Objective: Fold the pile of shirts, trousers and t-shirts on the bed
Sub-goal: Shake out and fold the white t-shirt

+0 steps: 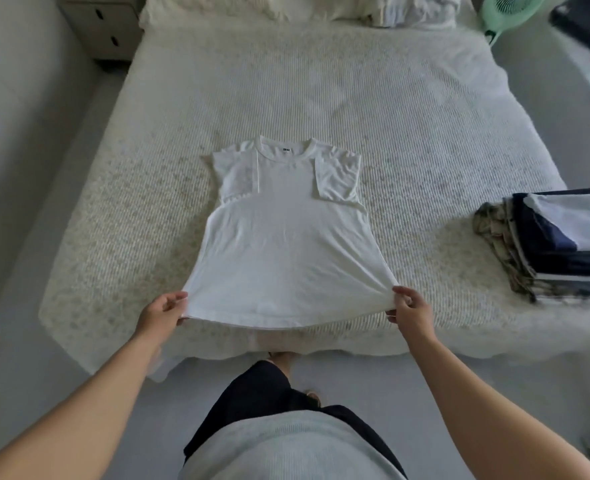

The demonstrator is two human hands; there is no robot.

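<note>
The fingers and thumb of the left hand (pixel 163 313) are curled round the near left corner of the hem of a white t-shirt (pixel 286 244), pinching the cloth, and the right hand (pixel 412 311) pinches the near right corner in the same way, thumb on top and fingers tucked under the edge. Between the two hands the hem is drawn taut and lifted a little off the bed, curving gently toward the person. The t-shirt lies flat on its back or front, which one I cannot tell, with the collar at the far end and a small dark label showing inside the neck; both short sleeves are folded inward over the chest. It rests in the middle of the near half of the bed (pixel 407 109), which is covered with a cream, ribbed bedspread carrying a faint mottled pattern. At the right edge of the bed, well apart from the t-shirt, stands a stack of folded clothes (pixel 560 237) in navy, white and a camouflage-like print. Pale pillows (pixel 252 6) and some crumpled light cloth lie at the head of the bed. Beyond the far left corner stands a beige bedside cabinet (pixel 103 26) with dark handle slots, and at the far right a mint-green fan (pixel 504 12). The floor around the bed is pale grey.
</note>
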